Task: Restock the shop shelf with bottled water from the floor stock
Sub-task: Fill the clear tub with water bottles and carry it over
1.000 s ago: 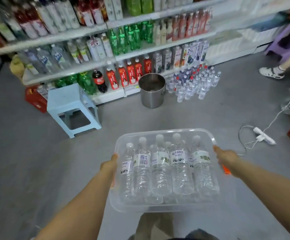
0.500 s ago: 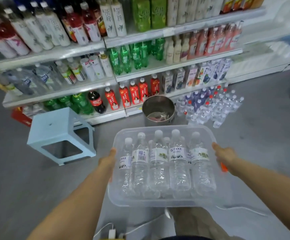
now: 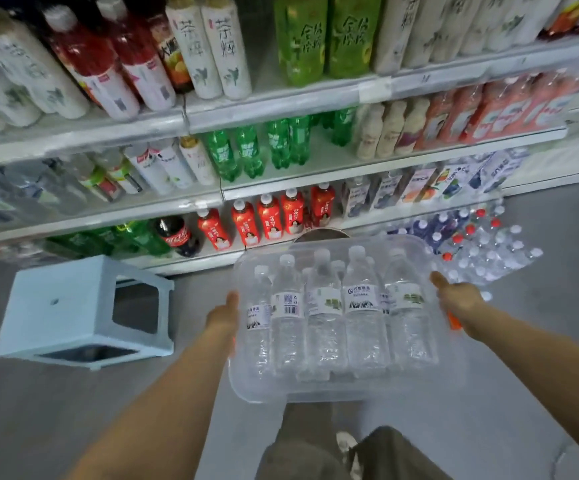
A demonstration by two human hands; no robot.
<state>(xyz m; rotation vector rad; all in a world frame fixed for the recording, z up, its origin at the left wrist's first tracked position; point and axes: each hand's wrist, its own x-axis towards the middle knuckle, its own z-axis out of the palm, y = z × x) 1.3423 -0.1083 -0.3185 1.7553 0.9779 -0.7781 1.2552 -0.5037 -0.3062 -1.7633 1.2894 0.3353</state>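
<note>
Against the frame half a second earlier, the shelf is seen much nearer and fills the upper half of the view. The steel bucket is now almost wholly hidden behind the far rim of the bin. The blue stool lies closer at the left, and the white cable on the floor is no longer seen. The grip on the bin is unchanged.

A cola bottle with white script on a red label is seen on the lowest shelf, beside a row of red bottles. Large black brush characters are carried by the tall white bottles on the top shelf, and dark characters by the green tea bottles. The fine print is too blurred to be read.

The water bottles are clear, ribbed and white-capped, and are packed side by side in the transparent bin. Five are counted in the near row, with further caps behind. A barcode and a square code are shown on one white label, a blue logo above a mountain outline on another. The bin is held in the air before the shelf, above the floor. It is gripped at its left wall by the left hand and at its right rim by the right hand, thumbs uppermost (the fingers are hidden). More bottled water is stacked on the floor at the right.
</note>
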